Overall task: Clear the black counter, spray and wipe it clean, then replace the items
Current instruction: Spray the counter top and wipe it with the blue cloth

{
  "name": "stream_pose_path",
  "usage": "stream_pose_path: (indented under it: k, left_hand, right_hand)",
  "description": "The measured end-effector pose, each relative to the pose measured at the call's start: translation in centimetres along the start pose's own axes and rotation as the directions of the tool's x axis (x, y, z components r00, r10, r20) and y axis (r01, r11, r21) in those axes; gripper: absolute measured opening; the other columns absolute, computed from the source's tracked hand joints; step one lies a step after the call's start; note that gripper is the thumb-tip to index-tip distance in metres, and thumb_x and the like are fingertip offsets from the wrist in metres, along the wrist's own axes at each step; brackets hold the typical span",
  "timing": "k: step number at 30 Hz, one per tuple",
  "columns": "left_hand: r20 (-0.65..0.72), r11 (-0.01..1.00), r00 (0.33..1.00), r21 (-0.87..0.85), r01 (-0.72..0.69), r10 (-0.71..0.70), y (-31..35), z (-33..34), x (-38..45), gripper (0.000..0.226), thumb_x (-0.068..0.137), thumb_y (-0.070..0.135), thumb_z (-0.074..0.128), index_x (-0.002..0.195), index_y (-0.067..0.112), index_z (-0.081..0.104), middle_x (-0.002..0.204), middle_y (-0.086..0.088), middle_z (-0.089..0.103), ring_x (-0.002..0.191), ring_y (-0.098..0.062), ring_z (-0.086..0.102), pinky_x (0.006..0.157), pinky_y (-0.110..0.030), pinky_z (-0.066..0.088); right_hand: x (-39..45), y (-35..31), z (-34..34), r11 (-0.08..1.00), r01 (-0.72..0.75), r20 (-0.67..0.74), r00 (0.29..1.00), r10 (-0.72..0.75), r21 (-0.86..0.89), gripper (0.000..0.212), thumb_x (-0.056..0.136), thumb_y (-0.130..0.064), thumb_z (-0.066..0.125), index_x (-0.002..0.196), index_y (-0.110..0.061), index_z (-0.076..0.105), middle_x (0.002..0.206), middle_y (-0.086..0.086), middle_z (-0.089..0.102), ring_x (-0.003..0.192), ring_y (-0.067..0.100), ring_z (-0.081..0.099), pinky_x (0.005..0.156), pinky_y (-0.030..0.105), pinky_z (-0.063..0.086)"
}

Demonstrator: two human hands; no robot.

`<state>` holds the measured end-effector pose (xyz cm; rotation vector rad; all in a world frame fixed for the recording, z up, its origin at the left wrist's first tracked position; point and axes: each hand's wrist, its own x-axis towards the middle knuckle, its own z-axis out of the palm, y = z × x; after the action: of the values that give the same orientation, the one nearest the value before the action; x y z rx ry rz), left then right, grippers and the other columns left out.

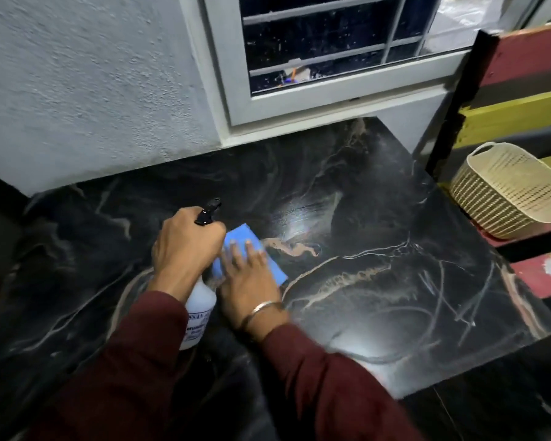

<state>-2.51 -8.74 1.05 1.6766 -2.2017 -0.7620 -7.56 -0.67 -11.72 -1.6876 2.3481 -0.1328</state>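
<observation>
Head view: looking down over both arms at a dark marbled worktop under a window
Counter: the black counter (379, 281) with pale and rust veins fills the middle of the shot, and a bright glare sits on it just beyond the hands
Left hand: the left hand (185, 246) is curled tight round the neck of the spray bottle (199, 308), fingers wrapped at the trigger
Spray bottle: white body tilted, base back toward the person, black nozzle (209, 213) poking out past the knuckles and aimed toward the wall; printed label on the body is too blurred to read
Right hand: the right hand (248, 275) lies flat, fingers straight and close together, pressing down on the blue cloth (245, 249)
Blue cloth: folded, lying on the counter near its middle, just beside the left hand, its far corner and right edge showing from under the fingers
Wrist: a metal bangle (263, 310) circles the right wrist, just ahead of the maroon sleeve (325, 386)
Basket: a cream woven basket (509, 192) with a handle loop sits off the counter's right edge, on a red, yellow and black striped surface (522, 100)
Window: a white-framed window (331, 58) with bars stands at the back, dark glass behind
Wall: rough grey wall (93, 90) meets the counter on the left
</observation>
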Motion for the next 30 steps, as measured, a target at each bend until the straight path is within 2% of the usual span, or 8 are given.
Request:
stream_pose_path:
  k: [2,5,8,12,16,21,25,30]
  left_hand:
    - [-0.017,1.000,1.000,0.002,0.011,-0.011,-1.1,-1.1,-0.2,0.015,0.077,0.027,0.056,0.074,0.014,0.062,0.079,-0.012,0.065,0.083,-0.040,0.059,0.070,-0.038,0.046]
    - [-0.024,1.000,1.000,0.002,-0.001,0.001,-2.4,-2.5,-0.8,0.016,0.080,0.029,0.057,0.080,0.015,0.065,0.088,-0.015,0.068,0.087,-0.041,0.061,0.073,-0.039,0.048]
    - [-0.007,1.000,1.000,-0.014,-0.013,0.013,-4.6,-3.8,-1.5,0.019,0.081,0.035,0.059,0.079,0.018,0.065,0.084,-0.011,0.069,0.085,-0.040,0.062,0.071,-0.039,0.048]
    - [0.005,1.000,1.000,-0.008,-0.018,0.018,-8.0,-5.0,-3.0,0.024,0.080,0.036,0.060,0.070,0.014,0.060,0.070,-0.005,0.065,0.074,-0.036,0.060,0.061,-0.037,0.044]
    - [0.044,0.999,0.999,0.032,0.008,-0.010,-10.3,-5.5,-4.1,0.018,0.077,0.025,0.058,0.066,0.012,0.057,0.065,-0.006,0.062,0.070,-0.036,0.059,0.058,-0.037,0.042]
    - [0.102,0.998,0.994,0.056,0.037,-0.043,-13.2,-5.8,-4.2,0.015,0.075,0.028,0.056,0.085,0.022,0.065,0.088,-0.009,0.070,0.088,-0.039,0.062,0.068,-0.035,0.043]
    - [0.136,0.996,0.987,0.041,0.078,-0.083,-14.8,-6.6,-4.0,0.012,0.074,0.028,0.057,0.066,0.019,0.055,0.073,-0.004,0.065,0.076,-0.033,0.061,0.059,-0.034,0.039]
    - [0.062,0.984,0.983,-0.011,0.175,-0.174,-17.7,-9.0,-3.0,0.015,0.076,0.029,0.056,0.070,0.017,0.062,0.074,-0.005,0.065,0.074,-0.032,0.060,0.068,-0.038,0.049]
  right_hand:
    - [-2.3,-4.3,1.5,0.982,0.186,0.050,0.981,-0.185,-0.012,0.059,0.092,-0.036,0.036,0.148,-0.015,0.034,0.155,0.006,0.030,0.145,0.033,0.019,0.118,0.044,0.012]
    - [-3.7,-3.1,1.7,0.945,0.320,0.007,0.947,-0.320,-0.067,0.054,0.089,-0.041,0.033,0.136,-0.024,0.053,0.142,-0.002,0.051,0.130,0.025,0.048,0.107,0.040,0.040]
    - [-1.1,2.8,-0.5,0.985,0.145,-0.015,0.989,-0.147,-0.097,0.058,0.089,-0.039,0.027,0.138,-0.019,0.051,0.140,0.006,0.053,0.125,0.032,0.053,0.100,0.044,0.043]
    - [1.0,11.4,-3.3,0.969,-0.244,-0.094,0.966,0.239,-0.044,0.061,0.096,-0.041,0.017,0.150,-0.015,0.027,0.155,0.011,0.029,0.141,0.037,0.028,0.111,0.048,0.025]
    - [1.4,10.0,-2.8,0.917,-0.399,-0.144,0.909,0.391,-0.026,0.063,0.095,-0.040,0.016,0.151,-0.011,0.022,0.157,0.014,0.022,0.143,0.038,0.020,0.115,0.047,0.016]
    - [1.6,8.3,-3.1,0.887,-0.461,-0.138,0.877,0.460,0.029,0.064,0.093,-0.036,0.020,0.151,-0.010,0.021,0.158,0.016,0.019,0.143,0.041,0.017,0.115,0.047,0.013]
    - [3.1,6.5,-3.1,0.875,-0.484,-0.113,0.868,0.483,0.024,0.060,0.098,-0.028,0.034,0.152,-0.010,0.016,0.158,0.015,0.016,0.144,0.041,0.013,0.115,0.047,0.012]
    - [6.5,-1.9,-1.9,0.965,-0.263,-0.100,0.960,0.262,0.002,0.061,0.096,-0.033,0.025,0.151,-0.009,0.020,0.157,0.017,0.019,0.142,0.042,0.017,0.114,0.047,0.013]
